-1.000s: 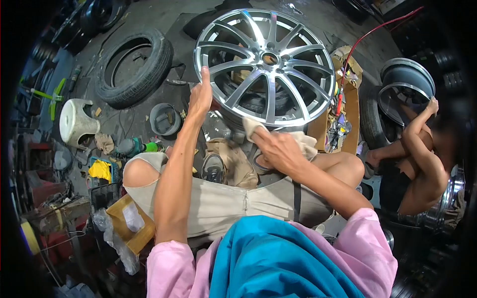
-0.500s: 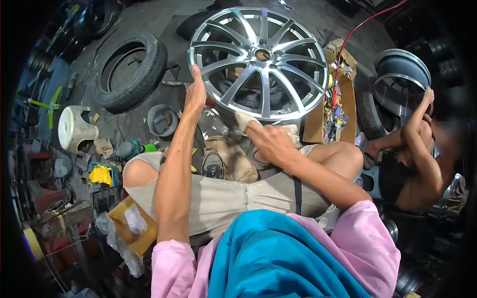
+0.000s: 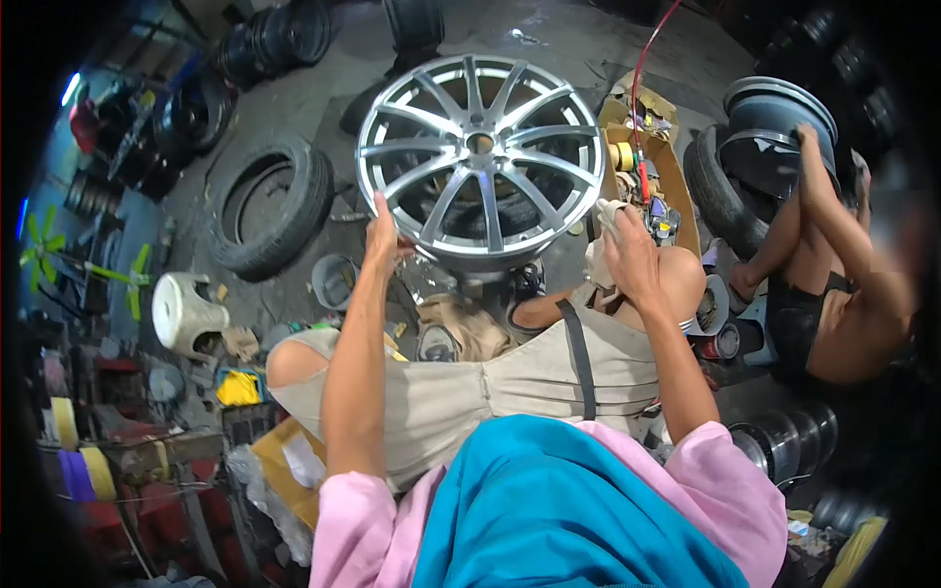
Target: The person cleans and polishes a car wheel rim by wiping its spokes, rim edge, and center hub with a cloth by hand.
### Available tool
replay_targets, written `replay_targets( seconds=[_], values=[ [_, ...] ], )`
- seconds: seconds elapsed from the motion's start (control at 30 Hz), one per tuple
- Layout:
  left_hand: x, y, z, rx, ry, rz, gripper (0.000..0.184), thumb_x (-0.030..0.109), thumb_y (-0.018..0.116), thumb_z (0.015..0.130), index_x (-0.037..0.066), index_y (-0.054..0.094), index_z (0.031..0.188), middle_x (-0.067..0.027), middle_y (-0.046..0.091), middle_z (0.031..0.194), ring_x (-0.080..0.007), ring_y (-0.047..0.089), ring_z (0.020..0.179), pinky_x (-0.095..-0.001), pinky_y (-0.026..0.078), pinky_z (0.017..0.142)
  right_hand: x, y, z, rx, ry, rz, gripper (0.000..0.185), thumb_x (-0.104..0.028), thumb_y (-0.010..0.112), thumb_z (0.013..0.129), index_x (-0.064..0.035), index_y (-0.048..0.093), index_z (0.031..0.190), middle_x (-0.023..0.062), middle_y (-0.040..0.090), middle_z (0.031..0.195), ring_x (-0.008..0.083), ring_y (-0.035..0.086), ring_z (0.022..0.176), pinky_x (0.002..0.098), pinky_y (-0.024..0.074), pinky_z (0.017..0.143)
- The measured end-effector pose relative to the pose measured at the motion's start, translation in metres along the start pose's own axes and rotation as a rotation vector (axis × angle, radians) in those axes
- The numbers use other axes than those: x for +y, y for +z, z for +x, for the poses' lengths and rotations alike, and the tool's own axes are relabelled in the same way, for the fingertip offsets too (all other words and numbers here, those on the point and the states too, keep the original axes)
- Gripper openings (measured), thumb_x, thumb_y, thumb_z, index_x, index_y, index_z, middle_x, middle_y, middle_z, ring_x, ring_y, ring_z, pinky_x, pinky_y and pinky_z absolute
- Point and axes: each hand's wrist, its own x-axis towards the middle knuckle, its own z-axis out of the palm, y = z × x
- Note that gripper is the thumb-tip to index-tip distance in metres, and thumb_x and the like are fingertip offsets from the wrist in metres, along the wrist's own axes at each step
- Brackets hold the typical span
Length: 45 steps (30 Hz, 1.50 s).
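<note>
A silver multi-spoke wheel rim (image 3: 487, 201) is tilted up in front of my knees, its spoked face towards me. My left hand (image 3: 383, 238) grips its lower left edge, thumb on the front. My right hand (image 3: 632, 257) is closed on a pale cloth (image 3: 608, 214), which sits at the rim's lower right edge; whether it touches the metal I cannot tell. Below the rim, a bunched beige cloth (image 3: 469, 323) lies by my shoe.
A loose tyre (image 3: 319, 211) lies at the left, near a white stool (image 3: 186, 312) and a grey bucket (image 3: 336, 281). At the right stands a cardboard box (image 3: 683, 201) of small items with a red hose (image 3: 639, 98). Another person (image 3: 833, 225) handles a second rim (image 3: 784, 113).
My right hand and the cloth have moved from the rim's lower front edge to its right side. The rim appears further left and lower in view; my left hand keeps its grip.
</note>
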Motion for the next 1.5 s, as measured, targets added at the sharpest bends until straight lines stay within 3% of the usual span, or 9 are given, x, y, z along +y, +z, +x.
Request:
replay_targets(
  seconds=[0.1,0.27,0.7,0.83,0.9,0.97,1.1,1.3,1.5],
  values=[
    [-0.011,0.003,0.001,0.038,-0.018,-0.005,0.076,0.067,0.048,0.098,-0.007,0.06,0.11,-0.0175,0.065,0.077,-0.0281,0.069,0.065,-0.0401,0.062,0.055,-0.005,-0.003,-0.002,-0.08,0.041,-0.007,0.024,-0.009,0.067,0.091,-0.002,0.06,0.113,0.0184,0.059,0.116,0.0471,0.064,0.096,0.055,0.0531,0.082],
    [-0.025,-0.004,0.004,-0.011,-0.025,-0.034,0.059,0.055,0.052,0.099,-0.002,0.056,0.115,-0.0177,0.067,0.082,-0.0291,0.07,0.067,-0.0424,0.063,0.058,-0.014,-0.012,0.001,-0.15,0.029,0.062,0.024,-0.01,0.069,0.09,-0.0056,0.065,0.113,0.0161,0.061,0.118,0.046,0.065,0.099,0.0545,0.0536,0.084],
    [-0.047,0.004,0.005,0.04,-0.074,0.07,0.061,0.052,0.06,0.095,-0.007,0.063,0.112,-0.0203,0.072,0.09,-0.0314,0.076,0.075,-0.0441,0.065,0.059,0.01,0.005,-0.004,-0.268,0.1,0.018,0.027,-0.012,0.07,0.091,-0.0055,0.064,0.117,0.0136,0.059,0.12,0.0439,0.065,0.103,0.0529,0.0538,0.084],
    [-0.033,-0.003,-0.012,-0.104,-0.083,0.121,0.063,0.054,0.061,0.098,-0.009,0.066,0.104,-0.02,0.073,0.087,-0.0338,0.075,0.072,-0.0474,0.064,0.059,-0.004,0.009,0.008,-0.316,0.109,0.073,0.028,-0.008,0.072,0.09,-0.005,0.066,0.117,0.0139,0.06,0.117,0.0426,0.065,0.103,0.0508,0.0532,0.084],
    [-0.012,-0.013,-0.021,-0.149,-0.137,0.32,0.072,0.064,0.058,0.097,-0.007,0.07,0.092,-0.0228,0.073,0.08,-0.0285,0.075,0.069,-0.0417,0.063,0.062,-0.009,0.005,0.01,-0.329,0.136,0.108,0.028,-0.005,0.072,0.089,-0.0044,0.067,0.116,0.0143,0.061,0.113,0.0412,0.064,0.105,0.0492,0.0524,0.085],
    [0.016,-0.015,-0.034,-0.33,-0.175,1.065,0.072,0.064,0.062,0.097,-0.007,0.069,0.085,-0.0216,0.072,0.077,-0.0247,0.071,0.059,-0.037,0.058,0.057,-0.01,0.001,0.01,-0.398,0.15,0.085,0.027,-0.007,0.073,0.088,-0.0043,0.067,0.115,0.0141,0.062,0.112,0.0417,0.064,0.103,0.0495,0.0524,0.084],
    [0.039,0.014,-0.077,-0.496,0.198,1.04,0.059,0.052,0.066,0.097,-0.004,0.072,0.079,-0.0174,0.072,0.073,-0.0304,0.071,0.068,-0.0419,0.057,0.075,0.009,0.005,-0.001,-0.437,0.159,0.088,0.025,-0.008,0.073,0.089,-0.0039,0.067,0.112,0.0142,0.063,0.111,0.0422,0.064,0.102,0.0501,0.0523,0.084],
    [0.043,0.1,-0.086,-0.612,0.519,1.114,0.04,0.037,0.07,0.096,-0.002,0.072,0.091,-0.0213,0.071,0.083,-0.0385,0.07,0.078,-0.045,0.053,0.072,0.035,0.003,-0.005,-0.45,0.223,0.096,0.023,-0.009,0.072,0.089,-0.0032,0.067,0.111,0.0154,0.063,0.11,0.0424,0.064,0.101,0.0511,0.0519,0.083],
    [0.048,0.149,-0.111,-0.757,0.515,1.124,0.035,0.035,0.069,0.096,0.0,0.071,0.093,-0.0231,0.072,0.09,-0.0417,0.07,0.087,-0.0482,0.054,0.079,0.038,0.003,-0.011,-0.445,0.337,0.158,0.026,-0.007,0.071,0.089,-0.0027,0.067,0.115,0.0172,0.061,0.107,0.0416,0.064,0.102,0.0489,0.0517,0.084]
  ],
)
